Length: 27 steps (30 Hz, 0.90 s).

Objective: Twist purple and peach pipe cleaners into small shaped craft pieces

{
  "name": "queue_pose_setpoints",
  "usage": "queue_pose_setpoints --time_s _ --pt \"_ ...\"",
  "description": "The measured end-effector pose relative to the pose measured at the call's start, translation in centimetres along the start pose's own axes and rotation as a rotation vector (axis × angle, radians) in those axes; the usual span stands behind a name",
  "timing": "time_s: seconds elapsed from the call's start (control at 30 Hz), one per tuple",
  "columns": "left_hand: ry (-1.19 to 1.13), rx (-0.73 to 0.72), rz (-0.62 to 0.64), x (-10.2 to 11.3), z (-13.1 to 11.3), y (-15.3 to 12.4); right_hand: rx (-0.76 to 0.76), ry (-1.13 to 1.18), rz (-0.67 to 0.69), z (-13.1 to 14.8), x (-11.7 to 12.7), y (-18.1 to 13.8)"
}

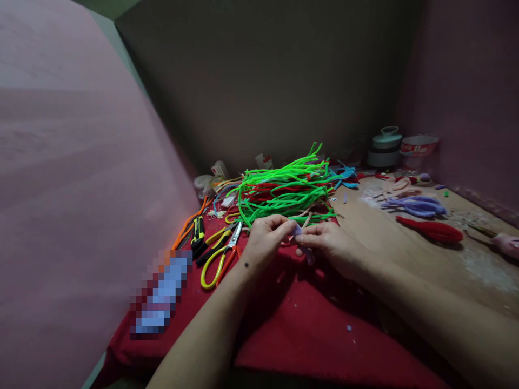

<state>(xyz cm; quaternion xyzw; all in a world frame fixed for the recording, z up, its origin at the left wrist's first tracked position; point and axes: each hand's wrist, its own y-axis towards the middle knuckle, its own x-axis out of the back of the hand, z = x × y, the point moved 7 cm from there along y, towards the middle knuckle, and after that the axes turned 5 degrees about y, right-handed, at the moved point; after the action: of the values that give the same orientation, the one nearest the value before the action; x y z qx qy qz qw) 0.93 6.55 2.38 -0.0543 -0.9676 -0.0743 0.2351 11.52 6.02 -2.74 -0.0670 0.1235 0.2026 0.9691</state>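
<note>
A short purple pipe cleaner piece (297,230) is pinched between the fingertips of both hands, above the red cloth. My left hand (268,235) grips it from the left with thumb and forefinger. From the right, my right hand (327,241) closes its fingers on the same piece, and a purple end (309,255) hangs below them. Just beyond the hands lies a heap of green pipe cleaners (284,189) with red ones among them. Scissors (221,259) with yellow and orange handles rest left of my left hand.
Pliers (214,243) and a black-yellow utility knife (198,233) lie at left by orange pipe cleaners (190,220). On the wooden board (365,232) are purple bundles (417,206), a red bundle (432,230) and a pink-handled tool (505,244). A lidded container (385,148) and a tub (419,147) stand behind. Walls enclose the table.
</note>
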Motion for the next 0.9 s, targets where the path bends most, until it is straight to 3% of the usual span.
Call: queue_pose_setpoints --time_s 0.3,0.47,0.53,0.67,0.9 --pt "0.249 -0.148 -0.094 0.5 -0.9 -0.1 -0.006 -0.084 0.004 0.2 -0.3 -0.2" --pt "-0.106 -0.002 -0.097 0.4 0.5 0.1 0.051 0.155 -0.104 0.4 0.9 0.1" --pt "-0.284 0.097 0.005 -0.5 1.4 0.1 0.129 0.213 -0.132 0.8 1.4 0.3" --pt "-0.57 0.26 0.331 -3.5 2.4 -0.6 0.192 0.287 -0.149 1.1 1.7 0.4" --pt "-0.62 0.268 0.371 -4.6 2.3 -1.1 0.178 0.384 -0.101 0.6 1.2 0.6"
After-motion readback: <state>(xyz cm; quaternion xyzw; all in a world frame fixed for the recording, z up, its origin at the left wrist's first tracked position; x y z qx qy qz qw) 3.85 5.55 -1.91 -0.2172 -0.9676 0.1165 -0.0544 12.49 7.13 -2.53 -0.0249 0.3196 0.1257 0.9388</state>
